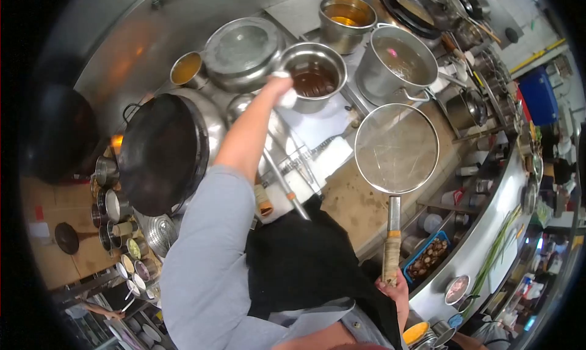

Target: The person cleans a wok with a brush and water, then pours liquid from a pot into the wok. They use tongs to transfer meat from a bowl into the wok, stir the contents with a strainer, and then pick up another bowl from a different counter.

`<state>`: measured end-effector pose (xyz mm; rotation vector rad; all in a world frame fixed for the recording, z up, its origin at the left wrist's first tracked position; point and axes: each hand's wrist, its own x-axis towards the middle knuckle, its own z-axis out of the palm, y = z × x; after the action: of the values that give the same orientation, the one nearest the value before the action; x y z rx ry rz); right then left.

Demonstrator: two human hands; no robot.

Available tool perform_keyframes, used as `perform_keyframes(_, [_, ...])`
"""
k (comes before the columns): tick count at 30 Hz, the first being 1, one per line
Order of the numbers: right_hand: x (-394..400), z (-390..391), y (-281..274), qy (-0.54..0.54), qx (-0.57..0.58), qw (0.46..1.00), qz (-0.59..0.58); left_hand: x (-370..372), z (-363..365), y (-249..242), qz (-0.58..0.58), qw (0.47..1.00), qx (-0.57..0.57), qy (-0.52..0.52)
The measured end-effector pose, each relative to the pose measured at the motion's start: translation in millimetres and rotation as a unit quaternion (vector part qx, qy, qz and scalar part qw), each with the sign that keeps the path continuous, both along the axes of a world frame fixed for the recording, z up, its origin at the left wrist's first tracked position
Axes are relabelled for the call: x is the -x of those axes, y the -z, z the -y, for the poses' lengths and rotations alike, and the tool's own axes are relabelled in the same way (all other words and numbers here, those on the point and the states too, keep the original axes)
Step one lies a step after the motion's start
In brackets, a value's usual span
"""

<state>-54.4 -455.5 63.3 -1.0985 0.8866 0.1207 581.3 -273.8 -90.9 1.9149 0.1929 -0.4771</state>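
Note:
My left hand reaches forward, closed on a white cloth against the near-left side of a steel pot. Dark brown liquid lies inside that pot. Low on the right, my right hand is wrapped around the end of the handle of a large round mesh strainer. The handle is bound in tan wrapping. The strainer's mesh disc stands out over the floor, with a few thin strands on it. Part of my left hand's fingers is hidden by the cloth.
A tall stockpot of cloudy liquid and a pot of amber liquid stand at the back. A black wok is at left, near a lidded steel pot. A ladle handle juts toward me. Shelves hold a blue mushroom basket.

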Motion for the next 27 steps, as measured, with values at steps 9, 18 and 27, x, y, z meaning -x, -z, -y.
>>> perform_keyframes(9, [-39,12,26,-0.020,-0.074,0.997,0.016,0,8,-11,0.083,0.963,-0.254,-0.031])
perform_keyframes(18, [-83,22,34,-0.045,-0.099,0.994,-0.033,20,0,-42,0.121,0.964,-0.235,0.015])
perform_keyframes(27, [-92,23,43,-0.069,-0.102,0.992,-0.016,-10,26,-82,0.142,0.930,-0.333,0.061])
